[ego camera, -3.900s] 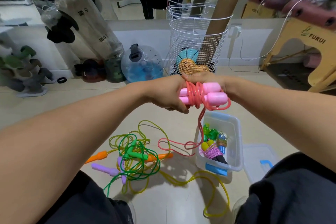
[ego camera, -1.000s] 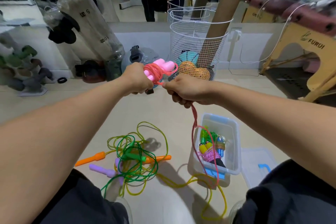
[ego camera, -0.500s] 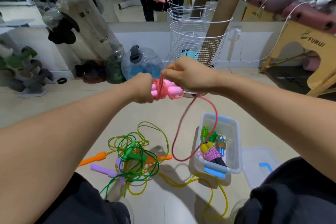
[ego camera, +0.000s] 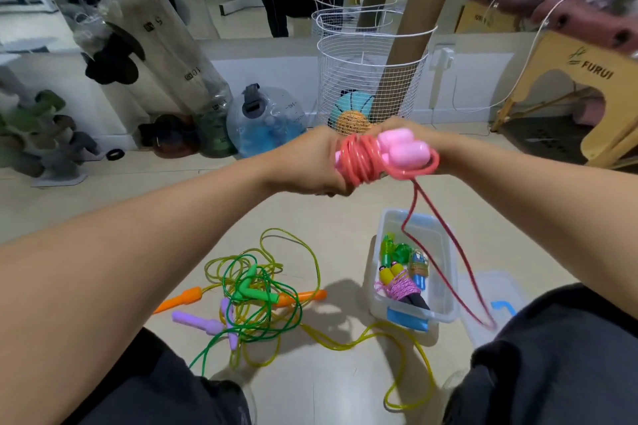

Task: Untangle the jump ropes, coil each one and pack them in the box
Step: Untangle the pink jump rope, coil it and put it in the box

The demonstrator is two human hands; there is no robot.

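My left hand (ego camera: 310,162) grips the pink jump rope handles (ego camera: 402,147), with the red cord (ego camera: 359,162) wound round them in several turns. My right hand (ego camera: 431,145) sits behind the handles and holds the cord; its fingers are mostly hidden. A loose loop of cord hangs down to my right knee (ego camera: 459,272). The clear plastic box (ego camera: 445,286) on the floor holds several coiled ropes. A tangle of green and yellow ropes (ego camera: 255,297) with orange, green and purple handles lies to its left.
The box lid (ego camera: 497,290) lies right of the box. A white wire basket (ego camera: 373,79) with cardboard tubes and balls, a water jug (ego camera: 266,121) and punching bags stand by the mirror wall. A wooden bench (ego camera: 587,86) is at right.
Both hands dropped lower and the cord gained more turns round the pink handles. The hanging loop swung right, from over the box to my right knee.
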